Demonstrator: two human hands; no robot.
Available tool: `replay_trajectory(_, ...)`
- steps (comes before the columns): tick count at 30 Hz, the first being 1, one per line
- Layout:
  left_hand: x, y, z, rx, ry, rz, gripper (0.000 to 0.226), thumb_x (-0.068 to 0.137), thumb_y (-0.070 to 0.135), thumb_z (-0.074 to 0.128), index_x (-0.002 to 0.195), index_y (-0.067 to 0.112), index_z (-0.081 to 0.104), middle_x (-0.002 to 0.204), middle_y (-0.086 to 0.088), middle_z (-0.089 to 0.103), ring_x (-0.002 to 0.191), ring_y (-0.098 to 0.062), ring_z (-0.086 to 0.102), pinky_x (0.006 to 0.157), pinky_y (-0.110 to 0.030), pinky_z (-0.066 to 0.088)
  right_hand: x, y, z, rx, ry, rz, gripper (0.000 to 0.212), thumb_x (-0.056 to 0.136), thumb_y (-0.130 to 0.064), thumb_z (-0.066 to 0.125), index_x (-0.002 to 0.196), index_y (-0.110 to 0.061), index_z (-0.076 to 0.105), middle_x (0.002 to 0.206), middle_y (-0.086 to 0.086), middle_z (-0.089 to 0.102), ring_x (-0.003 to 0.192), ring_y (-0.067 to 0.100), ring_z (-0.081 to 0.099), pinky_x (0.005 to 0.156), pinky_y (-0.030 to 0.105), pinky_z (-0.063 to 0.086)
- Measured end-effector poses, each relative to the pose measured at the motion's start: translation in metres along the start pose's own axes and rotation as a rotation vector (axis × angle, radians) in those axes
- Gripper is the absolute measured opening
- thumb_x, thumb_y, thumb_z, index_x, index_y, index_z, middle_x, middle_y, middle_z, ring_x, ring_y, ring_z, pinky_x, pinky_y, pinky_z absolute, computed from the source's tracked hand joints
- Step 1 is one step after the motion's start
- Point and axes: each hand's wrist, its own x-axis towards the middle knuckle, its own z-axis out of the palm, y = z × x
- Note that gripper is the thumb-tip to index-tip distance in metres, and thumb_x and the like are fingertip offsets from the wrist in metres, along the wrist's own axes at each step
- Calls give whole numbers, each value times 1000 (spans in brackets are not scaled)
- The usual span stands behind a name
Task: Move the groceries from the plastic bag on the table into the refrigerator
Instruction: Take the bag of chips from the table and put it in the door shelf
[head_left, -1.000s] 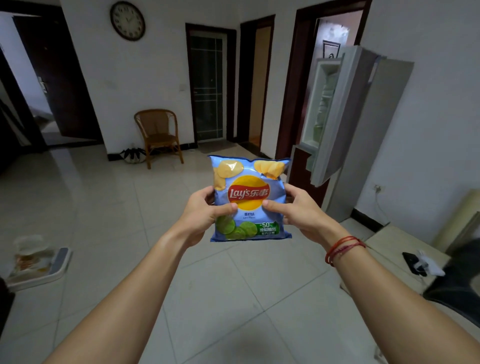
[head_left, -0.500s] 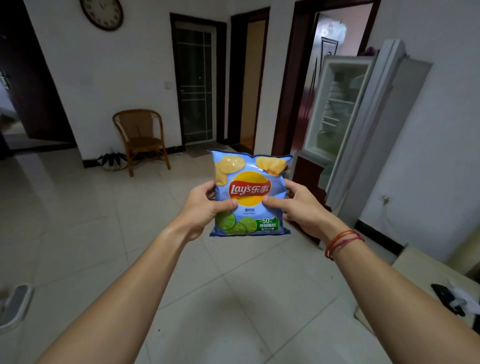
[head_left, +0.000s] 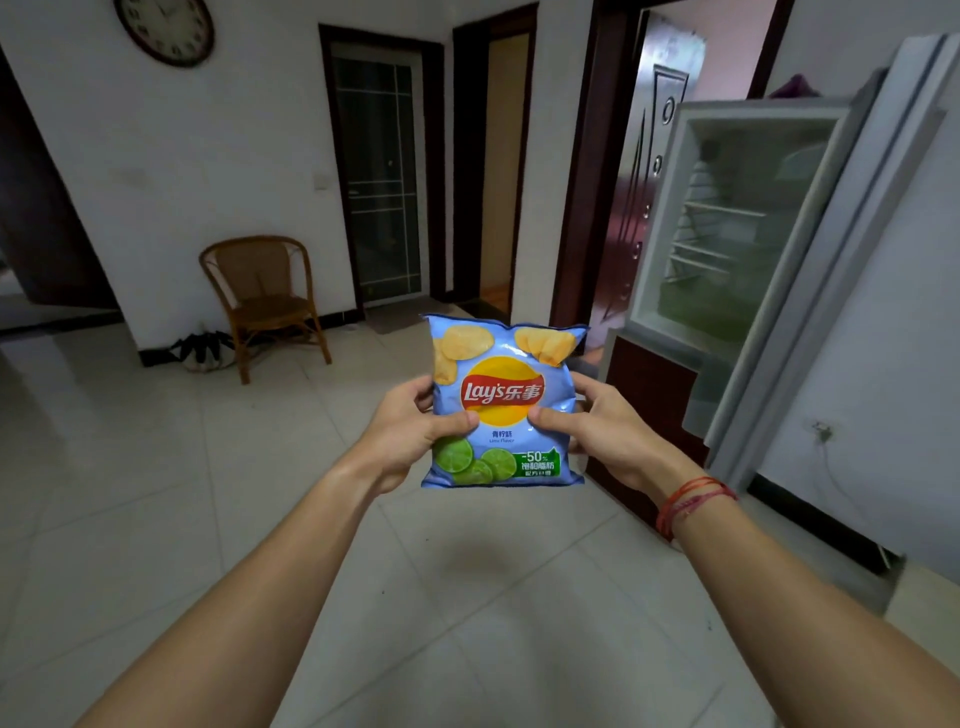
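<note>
A light-blue Lay's chip bag (head_left: 503, 364) with lime slices printed on it is held upright in front of me. My left hand (head_left: 410, 431) grips its left edge, thumb on the front. My right hand (head_left: 597, 431) grips its right edge the same way. The refrigerator (head_left: 727, 234) stands ahead on the right with its upper door (head_left: 841, 249) swung open, showing white wire shelves inside. The plastic bag and the table are out of view.
A wicker chair (head_left: 262, 299) stands against the far wall, with a wall clock (head_left: 165, 28) above. Dark doorways line the back wall. A dark red lower cabinet front (head_left: 649, 395) sits under the open fridge compartment. Pale floor tiles (head_left: 156, 493) stretch ahead.
The view has turned right and moved closer to the refrigerator, whose open compartment now looks larger. Both hands keep the same grip on the chip bag.
</note>
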Motion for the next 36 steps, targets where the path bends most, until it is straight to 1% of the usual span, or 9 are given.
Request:
replay_trajectory(5,113,5,4,-8,9,5,45,75,-4,78,116,8,63,109,-8,74,94,-23,73,71,-31,60,104,-4,-36,27,19,2,41,88,-6,73,126,-17,62,96,1,79,83,18,77,60,25,58)
replay_trajectory(10,202,4,3,-14,5,-10,40,76,-5,77,110,11,64,105,-6,75,91,-20,74,68,-28,59,191,1,-65,18,38,10,44,87,-7,75,128,-18,62,101,4,78,85,19,76,60,26,58)
replay_trajectory(16,302,-10,-7,-20,-23,-34,42,76,-3,78,112,13,64,103,-3,76,91,-21,74,66,-28,59,285,16,-89,21,47,21,45,86,-8,76,127,-18,61,105,7,77,90,25,76,67,33,60)
replay_trajectory(20,375,-23,-23,-8,-68,-24,44,76,1,79,115,13,64,106,-5,75,95,-23,73,71,-32,60,352,25,-97,17,54,21,44,87,-8,75,126,-21,62,104,5,78,91,25,76,67,32,61)
replay_trajectory(24,460,-33,-44,-12,-116,5,45,75,-2,78,116,11,64,107,-6,75,97,-25,73,74,-34,60,427,29,-103,-4,88,31,40,87,-8,75,122,-22,61,104,4,78,90,25,76,66,32,61)
replay_trajectory(27,531,-33,-57,30,-169,45,44,76,-3,77,117,9,65,108,-7,75,98,-26,72,78,-37,60,487,28,-113,-16,118,46,40,87,-6,75,122,-20,62,105,4,77,91,25,76,66,32,60)
replay_trajectory(31,617,-32,-67,63,-227,86,47,76,1,78,121,8,64,112,-7,74,101,-25,71,82,-38,60,557,25,-128,-11,168,50,36,86,-3,75,116,-20,64,101,0,78,89,21,76,65,29,59)
replay_trajectory(34,671,-37,-65,72,-273,90,47,76,5,78,120,10,65,112,-6,74,103,-25,71,85,-41,59,598,31,-142,-3,201,64,37,86,-3,74,118,-19,64,105,3,78,92,24,76,68,32,59)
replay_trajectory(36,703,-42,-60,66,-303,88,50,72,11,79,120,9,64,112,-7,73,103,-25,70,87,-42,58,622,37,-155,2,235,67,39,85,-5,76,119,-20,64,107,4,77,94,25,75,69,33,59)
